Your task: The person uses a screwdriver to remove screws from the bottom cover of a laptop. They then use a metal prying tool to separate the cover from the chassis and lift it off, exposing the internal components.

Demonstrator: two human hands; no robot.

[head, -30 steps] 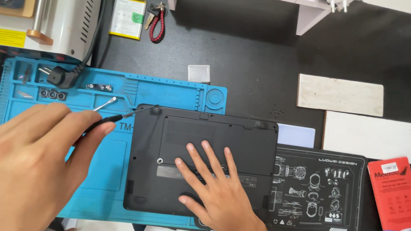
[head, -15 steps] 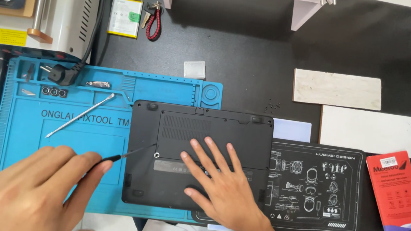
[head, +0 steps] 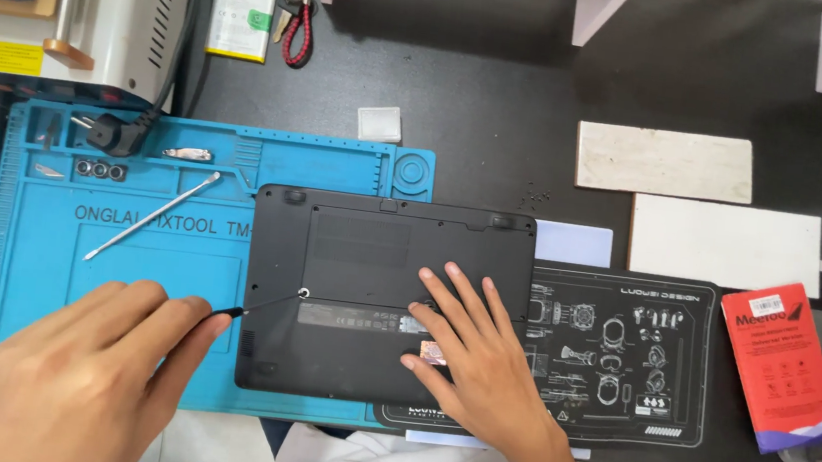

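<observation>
Laptop (head: 377, 268): black, closed, lying underside up on the counter (head: 505, 89), its left part over a blue repair mat (head: 37, 255) and its right part over a black printed mat (head: 620, 352). A small screw (head: 304, 293) sits in the bottom panel left of the laptop's centre.

Screwdriver (head: 258, 305): thin and dark, its tip set on that screw, its shaft running down-left off the laptop's left edge into the left hand (head: 85, 381). The left hand is closed around the handle, fingers curled; the handle itself is mostly hidden.

Right hand (head: 475, 353): flat on the laptop's lower right area, palm down, fingers spread wide, holding nothing.

On the blue mat, left of the laptop: a thin metal pry tool (head: 153, 215) lying diagonally, and further up a black power plug (head: 114, 135) and a small pair of tweezers (head: 187, 153).

Beyond the laptop's far edge: a small clear square piece (head: 379, 123); further up-left a flat phone battery (head: 240, 20) beside a red-and-black looped cord (head: 296, 34), and a white machine (head: 102, 0) at the corner.

Right of the laptop: two pale rectangular slabs (head: 665, 162), well apart from it, and a red box (head: 780, 365) past the black mat.
</observation>
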